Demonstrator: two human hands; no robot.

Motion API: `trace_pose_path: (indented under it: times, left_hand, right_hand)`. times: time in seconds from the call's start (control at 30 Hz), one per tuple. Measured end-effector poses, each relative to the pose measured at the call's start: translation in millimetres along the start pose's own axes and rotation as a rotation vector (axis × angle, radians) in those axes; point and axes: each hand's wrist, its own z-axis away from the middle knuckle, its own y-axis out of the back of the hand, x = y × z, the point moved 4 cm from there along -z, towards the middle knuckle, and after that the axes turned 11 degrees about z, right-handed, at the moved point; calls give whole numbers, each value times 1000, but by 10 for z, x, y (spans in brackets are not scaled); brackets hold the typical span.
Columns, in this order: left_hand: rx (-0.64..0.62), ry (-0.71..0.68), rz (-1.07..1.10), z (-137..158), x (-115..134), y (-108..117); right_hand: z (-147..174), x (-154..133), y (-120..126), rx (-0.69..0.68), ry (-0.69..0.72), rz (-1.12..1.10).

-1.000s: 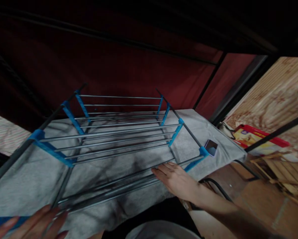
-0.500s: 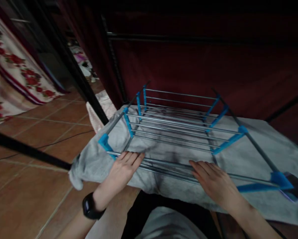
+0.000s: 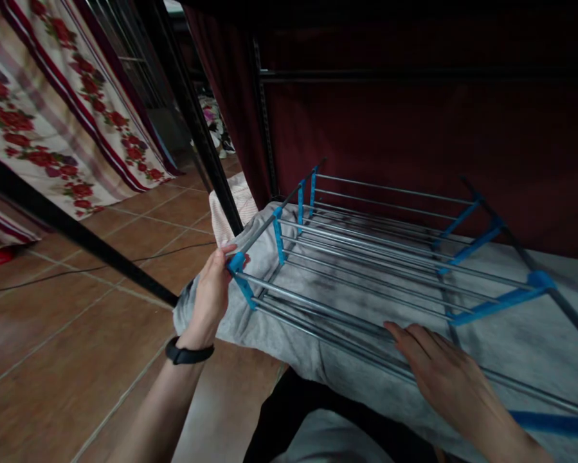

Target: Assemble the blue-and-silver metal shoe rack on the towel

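Observation:
A rack of thin metal bars with blue plastic connectors lies on a grey cloth-covered surface. My left hand, with a black band on its wrist, holds the front left corner at a blue connector. Its fingers go around the outside of that corner, partly out of sight. Over the front bar lies my right hand, its fingers curled across the metal and their tips hidden. The rack's front right end runs toward the frame edge, with a blue piece low on that side.
Black metal posts and a slanting bar stand at the left. A dark red curtain hangs behind the rack. Beyond the tiled floor hangs a flowered cloth. A thin cable crosses the tiles.
My left hand has moved from the front bar to the rack's front left corner. My right hand stays on the front bar. The view has turned left.

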Motion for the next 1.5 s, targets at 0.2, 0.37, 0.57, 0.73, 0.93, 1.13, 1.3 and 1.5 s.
trace_pose_path:
  times: [0.2,0.37,0.57,0.73,0.93,1.13,1.3,1.5]
  left_hand:
    - [-74,77,164,-135,-174,-119]
    - [-32,53,110,-129,-179,-105]
    - [17,62,85,-125,-172,-148]
    - [38,67,94,-83,-174,-168]
    - [34,-14,26,-66,-210,-154]
    - [2,-6,90,-77,-164,-205]
    - [241,-66,284,-90,-429,120]
    - [244,261,74,101,-1200,406]
  right_hand:
    - [11,11,-28,6,-13,7]
    - [10,30,-30,-6,-16,12]
    - [22,29,-42,1,-12,-4]
    - [21,27,-34,-3,-25,-36]
    - [-62,47,-1,-6,-44,-68]
    - [-18,-143,110,141,-53,-32]
    - [254,-433,-52,81,-46,-243]
    - [314,-79,-1107,-225,-400,-398]
